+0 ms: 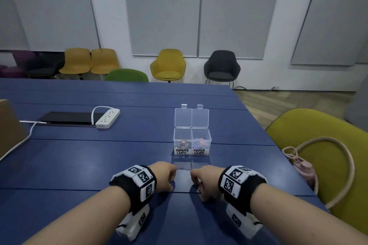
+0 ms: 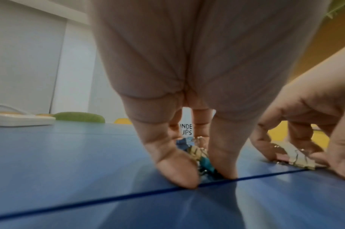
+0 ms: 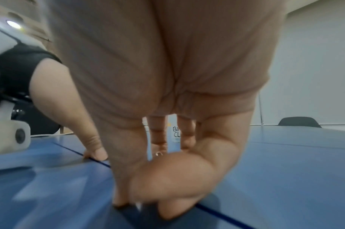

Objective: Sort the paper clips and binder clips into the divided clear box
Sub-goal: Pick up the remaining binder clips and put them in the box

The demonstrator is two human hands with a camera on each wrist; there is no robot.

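Both hands down on the blue desk (image 1: 99,165), each gathering binder clips under curled fingers.

The left hand (image 1: 163,177) has its grip closed round a blue and cream cluster of binder clips (image 2: 203,161), mostly hidden behind thumb and fingers. The right hand (image 1: 205,180) pinches cream binder clips with wire handles (image 2: 297,158); their direction is unclear. At 12 o'clock from the hands stands the clear plastic divided box (image 1: 192,141), lids upright, labelled BINDER CLIPS left, PAPER CLIPS right, its contents blurred.
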